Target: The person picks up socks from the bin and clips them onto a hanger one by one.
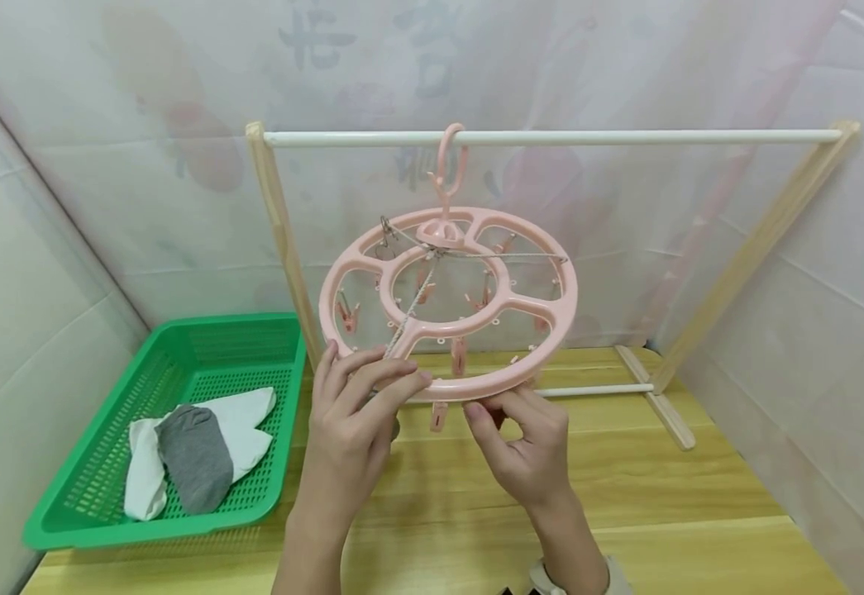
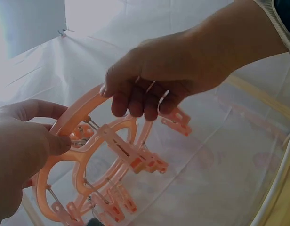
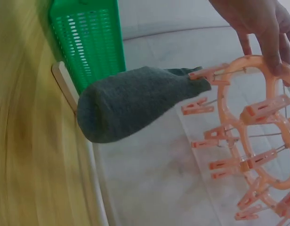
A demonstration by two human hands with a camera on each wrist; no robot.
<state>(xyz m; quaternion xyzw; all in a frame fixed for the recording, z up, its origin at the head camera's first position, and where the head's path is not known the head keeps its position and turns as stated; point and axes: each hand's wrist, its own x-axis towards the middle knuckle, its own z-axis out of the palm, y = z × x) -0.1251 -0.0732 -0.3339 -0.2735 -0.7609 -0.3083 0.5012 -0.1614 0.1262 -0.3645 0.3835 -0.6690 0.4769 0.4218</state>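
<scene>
Wooden table (image 1: 625, 496): both hands grip the peg hanger (image 1: 446, 306) rim at 6 o'clock — left hand (image 1: 350, 413) curled, right hand (image 1: 524, 438) pinching; tilting risks unhooking it.

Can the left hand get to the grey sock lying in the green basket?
Probably yes. The left hand holds the round pink plastic peg hanger, so it must let go first. The grey sock lies on top of white socks in the open green plastic basket, with nothing between.

White tiled walls (image 1: 37, 273), translucent patterned sheet (image 1: 551, 66) behind, light wooden tabletop (image 1: 699, 512), even lighting.
</scene>
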